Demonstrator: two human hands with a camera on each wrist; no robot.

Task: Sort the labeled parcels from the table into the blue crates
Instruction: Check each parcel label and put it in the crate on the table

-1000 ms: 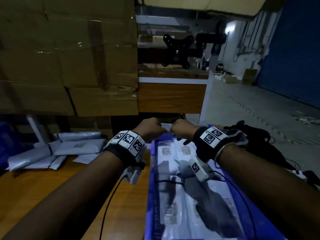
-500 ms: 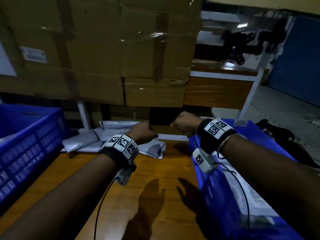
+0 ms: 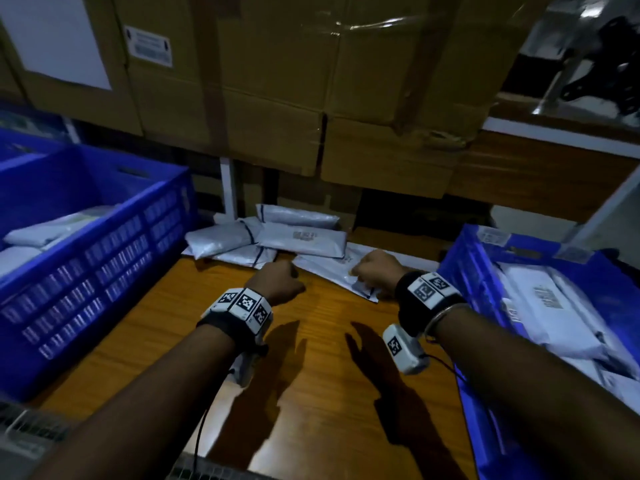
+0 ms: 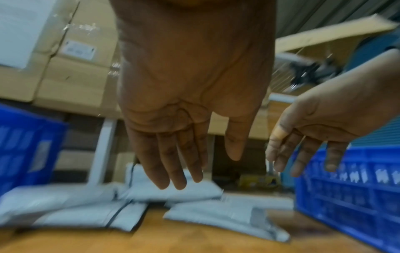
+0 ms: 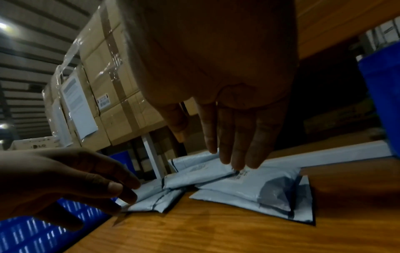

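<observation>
Several grey labeled parcels lie in a loose pile at the far side of the wooden table. The nearest flat parcel lies just under my right hand. That hand's fingers are straight and point down at the parcel's label; I cannot tell if they touch it. My left hand hovers beside it, with its fingers straight and nothing in it. One blue crate stands at the left and another blue crate at the right, both with parcels inside.
Large taped cardboard boxes are stacked behind the table, overhanging the parcel pile. A white post stands behind the pile. Bare wood lies between the two crates in front of my hands.
My view has swung left from the right crate to the table. Both hands have moved off that crate, left and forward to the parcel pile.
</observation>
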